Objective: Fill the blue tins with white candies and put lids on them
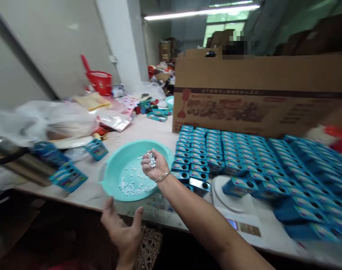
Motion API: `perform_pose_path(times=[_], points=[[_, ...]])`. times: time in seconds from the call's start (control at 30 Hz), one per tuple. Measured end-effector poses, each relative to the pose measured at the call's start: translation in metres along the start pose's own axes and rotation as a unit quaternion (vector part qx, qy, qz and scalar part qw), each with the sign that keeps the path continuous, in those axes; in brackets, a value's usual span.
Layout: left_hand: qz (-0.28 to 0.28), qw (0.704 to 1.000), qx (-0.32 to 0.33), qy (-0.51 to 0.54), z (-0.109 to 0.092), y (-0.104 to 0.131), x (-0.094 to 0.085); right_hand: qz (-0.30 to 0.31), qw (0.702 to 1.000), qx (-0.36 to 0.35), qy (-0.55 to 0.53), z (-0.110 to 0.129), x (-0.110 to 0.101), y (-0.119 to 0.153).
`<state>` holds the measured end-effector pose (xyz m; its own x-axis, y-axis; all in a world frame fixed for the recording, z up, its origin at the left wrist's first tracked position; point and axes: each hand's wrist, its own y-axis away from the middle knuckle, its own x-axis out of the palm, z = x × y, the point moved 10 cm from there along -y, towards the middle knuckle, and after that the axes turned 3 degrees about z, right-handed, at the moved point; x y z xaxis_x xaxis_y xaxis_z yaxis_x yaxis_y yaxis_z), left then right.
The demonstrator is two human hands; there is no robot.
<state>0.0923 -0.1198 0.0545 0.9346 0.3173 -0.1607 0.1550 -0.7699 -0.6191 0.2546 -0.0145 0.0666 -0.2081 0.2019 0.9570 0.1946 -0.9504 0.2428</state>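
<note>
A handful of small white pellets (152, 161) lies in my right hand (159, 168), its fingers curled round them. This hand is over the right part of a turquoise basin (113, 170), with a bracelet at the wrist. More white pellets (131, 188) are scattered on the basin's floor, thickest towards the near side. My left hand (123, 229) is just in front of the table edge, below the basin; it is slightly blurred, fingers and thumb spread, with nothing in it. Right of the basin stand rows of small blue boxes (233, 150) with dark round spots on top.
A white scale (254, 223) with a blue box (240, 186) on it stands at the front. Behind the rows is a large carton (224, 108). At left lie a steel flask (21, 161), a blue bottle (51, 153) and two blue packets. A red basket (102, 83) stands further back.
</note>
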Motion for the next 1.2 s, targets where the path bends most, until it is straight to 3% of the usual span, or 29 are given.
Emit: perform_pose_path(times=[0.1,0.2,0.27,0.37,0.5,0.63,0.77,0.93,1.2], points=[[0.02,0.996,0.011,0.082,-0.027,0.016,0.016,0.063,0.996,-0.066,0.018,0.042,0.016,0.052],[0.118,0.985,-0.02,0.125,-0.053,0.04,0.059,0.045,0.978,-0.189,0.078,0.1,0.006,0.126],[0.221,0.966,-0.005,0.131,-0.08,0.06,0.098,-0.001,0.95,-0.288,0.122,0.142,-0.013,0.184],[0.363,0.92,0.082,0.123,-0.131,0.088,0.162,-0.083,0.891,-0.414,0.168,0.197,-0.053,0.268],[0.433,0.881,0.158,0.106,-0.177,0.102,0.235,-0.158,0.822,-0.506,0.207,0.239,-0.1,0.336],[0.481,0.856,0.178,0.069,-0.195,0.112,0.298,-0.192,0.792,-0.536,0.222,0.253,-0.12,0.35],[0.527,0.829,0.184,0.039,-0.202,0.124,0.33,-0.209,0.79,-0.549,0.178,0.256,-0.129,0.344],[0.56,0.81,0.169,0.032,-0.205,0.129,0.34,-0.227,0.781,-0.559,0.165,0.257,-0.133,0.343],[0.564,0.81,0.153,0.048,-0.203,0.134,0.342,-0.258,0.762,-0.561,0.197,0.258,-0.128,0.343]])
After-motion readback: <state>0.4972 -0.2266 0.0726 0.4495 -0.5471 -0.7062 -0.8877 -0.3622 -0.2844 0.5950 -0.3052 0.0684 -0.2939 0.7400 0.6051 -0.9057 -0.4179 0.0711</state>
